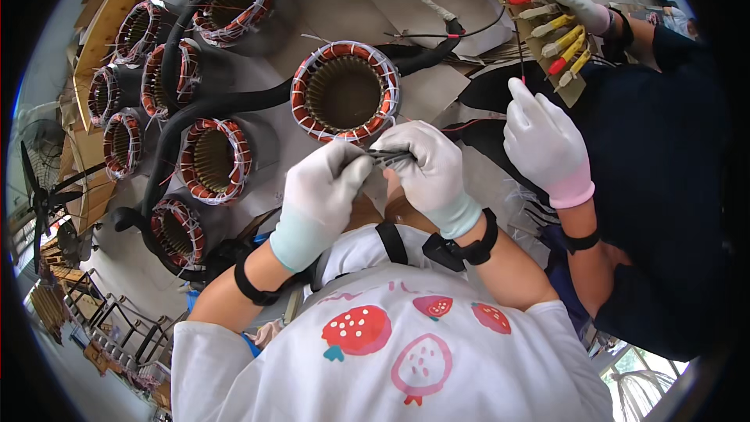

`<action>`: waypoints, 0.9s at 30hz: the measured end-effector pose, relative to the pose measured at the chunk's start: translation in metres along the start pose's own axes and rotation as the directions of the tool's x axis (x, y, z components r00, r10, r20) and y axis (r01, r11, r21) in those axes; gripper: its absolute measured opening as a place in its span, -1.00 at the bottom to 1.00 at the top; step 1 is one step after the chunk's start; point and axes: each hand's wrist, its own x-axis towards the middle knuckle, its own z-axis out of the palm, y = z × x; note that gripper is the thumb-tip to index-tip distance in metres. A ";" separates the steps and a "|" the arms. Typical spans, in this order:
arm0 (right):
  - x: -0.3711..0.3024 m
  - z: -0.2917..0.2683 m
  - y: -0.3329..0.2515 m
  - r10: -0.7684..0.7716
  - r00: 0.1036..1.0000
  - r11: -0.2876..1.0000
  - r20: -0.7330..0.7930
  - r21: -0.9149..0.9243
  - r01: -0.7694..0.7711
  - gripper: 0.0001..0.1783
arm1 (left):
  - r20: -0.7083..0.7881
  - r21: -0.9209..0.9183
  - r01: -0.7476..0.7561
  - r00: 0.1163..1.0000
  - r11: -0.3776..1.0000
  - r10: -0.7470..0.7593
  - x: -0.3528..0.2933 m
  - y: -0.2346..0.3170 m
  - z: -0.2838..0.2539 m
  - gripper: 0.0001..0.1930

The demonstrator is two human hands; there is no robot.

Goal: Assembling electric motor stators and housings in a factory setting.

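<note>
My left hand (pixel 316 195) and my right hand (pixel 430 176), both in white gloves, meet in front of my chest. Pinched between their fingertips is a small bundle of thin dark strands (pixel 388 157); whether these are wires or sleeves I cannot make out. Just beyond my fingers stands a motor stator (pixel 299 109), its ring of orange-red windings laced with white cord. A thin red wire shows beside my right hand.
At the right, a co-worker's gloved hands (pixel 549 141) work by a cardboard piece (pixel 574 94) carrying red and yellow-tipped leads. Several more stators (pixel 215 160) stand at the left. A thick black hose (pixel 226 105) curves among them. A black fan (pixel 43 195) stands far left.
</note>
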 end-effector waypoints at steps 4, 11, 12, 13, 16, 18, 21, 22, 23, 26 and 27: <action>0.001 0.000 -0.001 -0.028 1.000 0.998 0.004 -0.047 0.028 -0.67 | 0.236 -0.425 0.332 0.939 0.842 -0.251 -0.002 0.011 -0.007 -0.83; -0.003 0.001 -0.004 0.101 0.995 0.993 -0.008 0.062 -0.100 -0.71 | 0.375 0.861 -0.508 0.621 -0.011 0.689 0.002 -0.002 -0.008 -0.79; -0.003 0.001 -0.003 0.111 0.994 0.992 -0.007 0.067 -0.111 -0.72 | 0.378 0.860 -0.510 0.616 -0.017 0.691 0.004 -0.002 -0.008 -0.79; -0.002 0.002 -0.004 0.109 0.994 0.990 -0.018 0.088 -0.107 -0.74 | 0.288 0.812 -0.554 0.654 0.184 0.699 0.005 -0.006 -0.006 -0.79; -0.001 -0.001 -0.005 0.058 0.998 0.998 0.004 0.026 -0.058 -0.75 | 0.077 0.631 -0.484 0.817 0.606 0.571 -0.001 -0.003 0.005 -0.85; -0.003 -0.003 -0.004 0.036 0.999 0.999 0.024 -0.016 -0.036 -0.76 | 0.055 -0.118 0.072 0.996 0.990 -0.065 -0.002 0.007 0.006 -0.86; -0.008 -0.009 -0.002 -0.013 0.998 0.997 0.057 -0.079 0.018 -0.74 | 0.281 -0.404 0.350 0.927 0.845 -0.249 0.000 0.007 -0.001 -0.80; -0.009 -0.011 -0.001 -0.040 0.997 0.993 0.066 -0.107 0.047 -0.73 | 0.267 -0.253 0.323 0.929 0.912 -0.255 0.000 0.012 -0.001 -0.80; -0.011 -0.012 -0.004 0.013 0.998 0.997 0.057 -0.075 -0.009 -0.77 | 0.257 -0.102 0.246 0.943 0.964 -0.213 0.003 0.011 -0.007 -0.75; -0.023 -0.016 0.002 0.219 0.975 0.974 -0.030 0.059 -0.217 -0.85 | -0.052 0.558 -0.315 0.910 0.768 0.411 0.016 0.035 -0.022 -0.75; -0.025 -0.017 0.002 0.308 0.950 0.946 -0.044 0.123 -0.301 -0.86 | -0.131 0.520 -0.290 0.903 0.804 0.410 0.027 0.044 -0.035 -0.76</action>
